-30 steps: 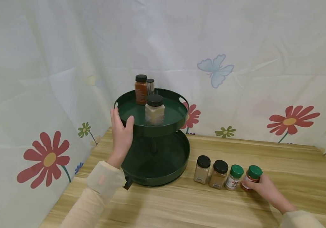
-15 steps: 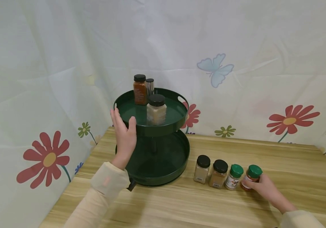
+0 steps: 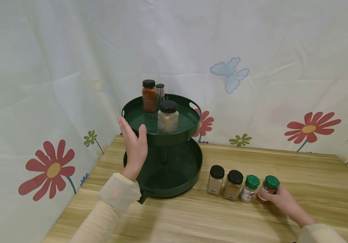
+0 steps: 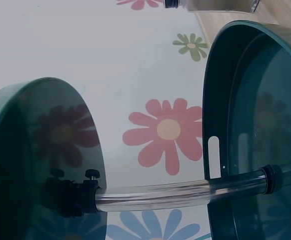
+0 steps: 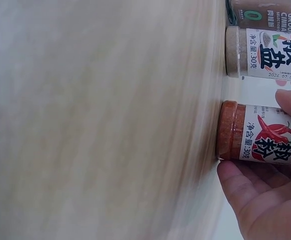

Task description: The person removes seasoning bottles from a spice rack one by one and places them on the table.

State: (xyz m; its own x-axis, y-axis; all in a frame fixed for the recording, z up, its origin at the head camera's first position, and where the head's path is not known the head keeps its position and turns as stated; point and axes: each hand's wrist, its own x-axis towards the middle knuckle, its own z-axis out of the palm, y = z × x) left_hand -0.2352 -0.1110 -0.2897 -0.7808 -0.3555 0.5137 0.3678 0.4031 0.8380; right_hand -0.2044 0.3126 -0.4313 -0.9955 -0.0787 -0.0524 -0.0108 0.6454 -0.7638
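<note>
Green-capped, a spice jar (image 3: 270,185) stands on the counter (image 3: 216,222), gripped by the right hand (image 3: 285,201); the left hand (image 3: 135,148), fingers straight, touches the upper tray (image 3: 174,139).

Looks like a sheeted-off tabletop corner; can't tell whether home or studio. Walled at back and sides with creased pale sheeting (image 3: 174,44) printed with flowers (image 3: 309,129) and a butterfly (image 3: 230,75). Furnished with wood-grain table (image 3: 189,221), two-tier green stand (image 3: 174,139), spice jars (image 3: 232,187): kitchen-type goods.

The left hand (image 3: 136,150) points upward, fingers (image 3: 125,128) straight and thumb (image 3: 142,133) spread; the right hand (image 3: 284,201) sits lower, its fingers and thumb gripping.
</note>
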